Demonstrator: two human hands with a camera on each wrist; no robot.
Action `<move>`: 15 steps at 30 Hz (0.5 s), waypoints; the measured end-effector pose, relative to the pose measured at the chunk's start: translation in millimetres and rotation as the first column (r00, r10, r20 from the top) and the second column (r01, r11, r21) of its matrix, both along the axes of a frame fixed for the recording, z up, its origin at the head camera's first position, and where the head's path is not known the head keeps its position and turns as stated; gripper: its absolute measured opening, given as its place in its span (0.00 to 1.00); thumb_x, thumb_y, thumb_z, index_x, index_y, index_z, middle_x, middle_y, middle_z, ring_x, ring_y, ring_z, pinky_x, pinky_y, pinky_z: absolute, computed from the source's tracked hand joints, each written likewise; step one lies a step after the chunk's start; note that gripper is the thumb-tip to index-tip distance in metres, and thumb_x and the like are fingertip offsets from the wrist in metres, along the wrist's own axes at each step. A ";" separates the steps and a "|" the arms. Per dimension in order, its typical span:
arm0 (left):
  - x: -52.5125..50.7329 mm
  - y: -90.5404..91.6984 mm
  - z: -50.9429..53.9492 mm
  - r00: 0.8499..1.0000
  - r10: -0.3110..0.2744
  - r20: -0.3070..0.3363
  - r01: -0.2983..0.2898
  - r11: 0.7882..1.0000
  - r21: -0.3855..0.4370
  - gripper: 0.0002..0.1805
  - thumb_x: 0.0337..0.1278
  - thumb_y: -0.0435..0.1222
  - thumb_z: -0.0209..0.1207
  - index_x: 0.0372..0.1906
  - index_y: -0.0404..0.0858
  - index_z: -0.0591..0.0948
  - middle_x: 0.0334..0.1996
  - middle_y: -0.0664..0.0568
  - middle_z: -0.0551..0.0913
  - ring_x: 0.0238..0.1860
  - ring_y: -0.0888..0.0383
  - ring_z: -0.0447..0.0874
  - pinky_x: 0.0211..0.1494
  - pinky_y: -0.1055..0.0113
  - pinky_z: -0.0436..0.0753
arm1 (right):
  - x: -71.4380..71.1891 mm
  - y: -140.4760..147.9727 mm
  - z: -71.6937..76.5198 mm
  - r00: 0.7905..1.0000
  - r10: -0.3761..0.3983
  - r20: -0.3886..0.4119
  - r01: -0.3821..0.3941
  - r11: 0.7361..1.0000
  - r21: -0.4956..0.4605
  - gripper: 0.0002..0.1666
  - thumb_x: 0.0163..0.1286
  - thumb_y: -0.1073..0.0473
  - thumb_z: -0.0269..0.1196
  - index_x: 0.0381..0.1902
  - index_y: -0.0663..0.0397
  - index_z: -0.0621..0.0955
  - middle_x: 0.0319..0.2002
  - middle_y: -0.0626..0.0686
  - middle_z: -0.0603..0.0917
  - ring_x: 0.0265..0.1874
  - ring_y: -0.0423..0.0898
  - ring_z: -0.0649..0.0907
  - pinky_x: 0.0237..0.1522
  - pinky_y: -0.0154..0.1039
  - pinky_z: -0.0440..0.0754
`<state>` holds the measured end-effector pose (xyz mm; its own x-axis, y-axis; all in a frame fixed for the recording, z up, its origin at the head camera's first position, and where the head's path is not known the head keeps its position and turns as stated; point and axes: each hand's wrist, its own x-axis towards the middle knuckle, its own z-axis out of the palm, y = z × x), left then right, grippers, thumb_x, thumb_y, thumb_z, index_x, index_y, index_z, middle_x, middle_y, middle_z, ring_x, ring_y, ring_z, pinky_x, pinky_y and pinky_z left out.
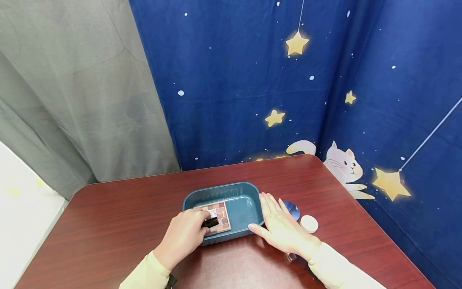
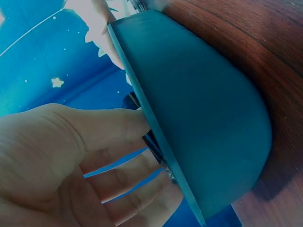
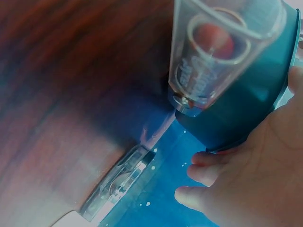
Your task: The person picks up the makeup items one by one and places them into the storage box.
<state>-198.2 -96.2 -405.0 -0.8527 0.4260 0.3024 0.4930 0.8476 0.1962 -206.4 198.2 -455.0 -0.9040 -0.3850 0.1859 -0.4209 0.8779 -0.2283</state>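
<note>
A dark teal plastic basin (image 1: 245,233) stands on the table, with an eyeshadow palette (image 1: 220,216) lying in its left part. Over the palette, my left hand (image 1: 185,233) pinches a small black tube (image 1: 212,222) between thumb and fingers. In the left wrist view, the black tube (image 2: 152,146) shows partly behind the basin's rim (image 2: 163,146); its far end is hard to make out. My right hand (image 1: 283,228) rests with straight fingers along the basin's right rim, thumb at the front corner. The right wrist view shows that hand (image 3: 251,175) against the basin's outer wall (image 3: 236,109).
Right of the basin are a blue round item (image 1: 291,209), a white round lid (image 1: 309,224) and a small clear item (image 1: 290,257), partly under my right arm. A clear container with lettering (image 3: 199,71) looms close in the right wrist view. Curtains hang behind the table (image 1: 126,216).
</note>
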 end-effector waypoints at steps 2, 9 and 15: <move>-1.1 0.6 0.0 1.000 -0.003 0.005 0.003 1.000 -0.012 0.10 0.45 0.32 0.75 0.28 0.48 0.85 0.26 0.58 0.80 0.27 0.59 0.77 0.27 0.60 0.77 | 0.2 0.1 0.2 1.000 -0.001 0.003 0.001 1.000 -0.001 0.58 0.71 0.26 0.51 0.80 0.61 0.52 0.79 0.57 0.55 0.78 0.55 0.54 0.73 0.61 0.51; -4.6 2.2 -2.1 0.999 -0.012 0.046 0.013 0.999 -0.035 0.10 0.44 0.33 0.76 0.27 0.48 0.85 0.22 0.59 0.78 0.24 0.62 0.73 0.25 0.63 0.75 | -0.1 0.7 0.4 1.000 -0.001 0.008 0.001 1.000 0.002 0.59 0.70 0.23 0.48 0.81 0.59 0.51 0.79 0.56 0.56 0.78 0.54 0.55 0.73 0.61 0.52; -6.6 2.8 -3.6 0.999 -0.024 0.044 0.026 0.998 -0.049 0.09 0.44 0.33 0.75 0.27 0.49 0.85 0.23 0.60 0.78 0.25 0.62 0.73 0.26 0.64 0.75 | -0.4 1.3 0.2 1.000 -0.002 0.007 0.002 1.000 0.003 0.60 0.69 0.21 0.45 0.81 0.58 0.50 0.79 0.56 0.56 0.77 0.54 0.55 0.73 0.62 0.52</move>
